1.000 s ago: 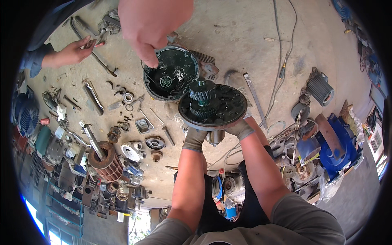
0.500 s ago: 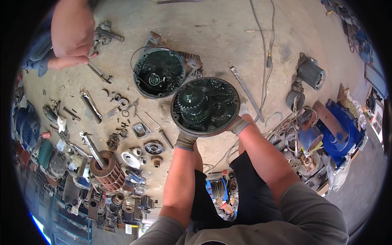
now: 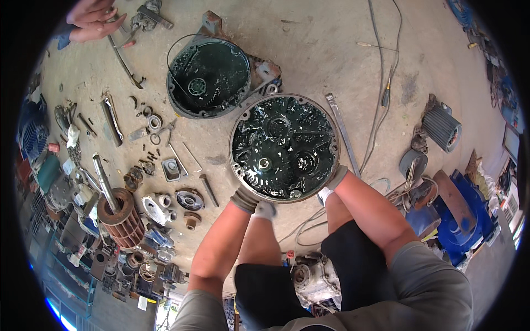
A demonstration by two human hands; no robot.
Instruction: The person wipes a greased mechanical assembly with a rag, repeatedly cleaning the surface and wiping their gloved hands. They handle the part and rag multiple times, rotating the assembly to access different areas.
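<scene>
A round gearbox housing half (image 3: 287, 144), its inside wet with dark oil, sits between my hands with its open face up. My left hand (image 3: 244, 201), in a grey glove, grips the near left rim. On the near right rim is my right hand (image 3: 338, 177), gloved too. The fingers of both hands are mostly hidden beneath the rim. Beyond it to the left, a second round housing (image 3: 207, 77) lies on the floor, oily inside, with a thin wire loop across its rim.
A person's hands (image 3: 96, 22) are at the far left, above a long rod (image 3: 126, 63). Left lie bearings (image 3: 154, 121), a small metal tray (image 3: 171, 169) and a wound rotor (image 3: 120, 212). Right are a flat bar (image 3: 343, 132), cables (image 3: 377, 116), a finned motor (image 3: 443, 127) and blue casings (image 3: 469, 212).
The held housing looks larger and faces up more squarely. Gears seen in it before no longer show. The other person's hands have shifted toward the upper edge of the view.
</scene>
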